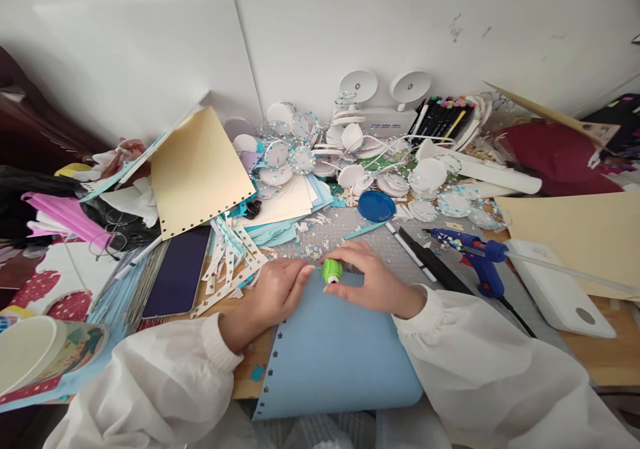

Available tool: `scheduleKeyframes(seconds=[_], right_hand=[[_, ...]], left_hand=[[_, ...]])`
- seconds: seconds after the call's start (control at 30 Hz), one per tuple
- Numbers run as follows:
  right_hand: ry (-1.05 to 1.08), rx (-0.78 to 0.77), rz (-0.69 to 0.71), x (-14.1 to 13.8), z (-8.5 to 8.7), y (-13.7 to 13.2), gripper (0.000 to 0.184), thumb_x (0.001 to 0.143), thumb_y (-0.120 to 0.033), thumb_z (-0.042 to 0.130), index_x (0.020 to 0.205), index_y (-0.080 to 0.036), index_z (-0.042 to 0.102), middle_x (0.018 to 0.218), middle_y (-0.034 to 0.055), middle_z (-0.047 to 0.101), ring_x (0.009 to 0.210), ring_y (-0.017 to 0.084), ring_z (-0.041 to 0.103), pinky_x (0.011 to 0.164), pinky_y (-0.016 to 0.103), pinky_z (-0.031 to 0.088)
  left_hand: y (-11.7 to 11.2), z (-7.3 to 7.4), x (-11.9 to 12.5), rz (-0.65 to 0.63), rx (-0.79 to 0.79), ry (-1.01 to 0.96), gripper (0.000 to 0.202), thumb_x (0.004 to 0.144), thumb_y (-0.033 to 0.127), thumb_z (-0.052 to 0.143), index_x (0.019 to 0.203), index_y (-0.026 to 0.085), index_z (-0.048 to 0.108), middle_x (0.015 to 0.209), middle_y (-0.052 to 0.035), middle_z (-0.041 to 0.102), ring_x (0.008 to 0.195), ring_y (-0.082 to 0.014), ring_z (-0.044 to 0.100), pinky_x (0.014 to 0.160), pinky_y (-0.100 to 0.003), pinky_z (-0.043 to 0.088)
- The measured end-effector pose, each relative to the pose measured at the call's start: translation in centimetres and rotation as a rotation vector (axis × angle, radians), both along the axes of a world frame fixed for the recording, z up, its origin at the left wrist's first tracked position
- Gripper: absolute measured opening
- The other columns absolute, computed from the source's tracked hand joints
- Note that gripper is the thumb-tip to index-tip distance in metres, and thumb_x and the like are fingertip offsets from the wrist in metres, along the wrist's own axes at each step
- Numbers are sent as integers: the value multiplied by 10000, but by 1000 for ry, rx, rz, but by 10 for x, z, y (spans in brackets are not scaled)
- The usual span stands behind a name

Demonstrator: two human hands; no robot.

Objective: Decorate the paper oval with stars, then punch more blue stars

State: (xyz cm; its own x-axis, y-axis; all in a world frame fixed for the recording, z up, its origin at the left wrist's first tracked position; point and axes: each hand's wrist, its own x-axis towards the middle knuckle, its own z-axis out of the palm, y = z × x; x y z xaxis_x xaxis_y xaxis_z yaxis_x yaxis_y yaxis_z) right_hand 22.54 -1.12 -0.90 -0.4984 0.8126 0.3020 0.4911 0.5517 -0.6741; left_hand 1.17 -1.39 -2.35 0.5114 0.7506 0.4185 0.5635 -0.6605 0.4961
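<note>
Two narrow grips: right hand (376, 282) holding a green punch (331, 271) at the far edge of the blue sheet (345, 355), left hand (277, 287) pinching that sheet; a tub (80, 339) leftward, contents unclear

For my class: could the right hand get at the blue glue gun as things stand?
Probably yes, once the right hand lets go of the green punch: the blue glue gun lies uncovered on that side, with only a black item and a white stick between.
</note>
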Motion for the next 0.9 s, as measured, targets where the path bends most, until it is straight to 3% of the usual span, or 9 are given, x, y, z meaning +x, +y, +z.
scheduleKeyframes(seconds=[0.27, 0.4, 0.53, 0.77, 0.9], right_hand=[[33, -66, 73, 0, 2, 0, 283, 769, -332, 729, 999, -207, 620, 927, 41, 652, 885, 196, 585, 828, 337, 432], [52, -84, 78, -1, 1, 0, 304, 754, -373, 744, 977, -206, 623, 919, 48, 655, 876, 198, 594, 821, 336, 455], [92, -80, 114, -1, 0, 1, 331, 772, -413, 722, 1018, -214, 623, 979, 64, 660, 943, 213, 593, 847, 343, 465], [-42, -127, 104, 3, -1, -1, 487, 796, -399, 691, 1222, -227, 529, 1178, 77, 645, 1088, 249, 576, 959, 401, 403], [-50, -101, 143, 5, 0, -1, 389, 841, -350, 629, 1190, -211, 526, 1153, 85, 648, 1061, 235, 585, 932, 386, 419]], left_hand=[[-1, -1, -1, -7, -18, 13, 311, 994, 264, 313, 768, 177, 508, 637, 4, 525, 567, -126, 470, 579, -253, 350], [-1, -1, -1, -8, -13, 17, 307, 993, 262, 323, 754, 177, 496, 631, 6, 519, 564, -125, 466, 576, -252, 345], [-1, -1, -1, -8, -18, 14, 310, 994, 263, 323, 749, 178, 492, 627, 8, 515, 557, -123, 457, 570, -250, 339], [-1, -1, -1, -1, 11, 16, 291, 991, 252, 330, 777, 177, 512, 645, 2, 540, 573, -128, 479, 584, -251, 357], [-1, -3, -1, 8, 35, 15, 279, 990, 250, 336, 786, 179, 513, 650, 4, 542, 577, -129, 479, 587, -255, 360]])
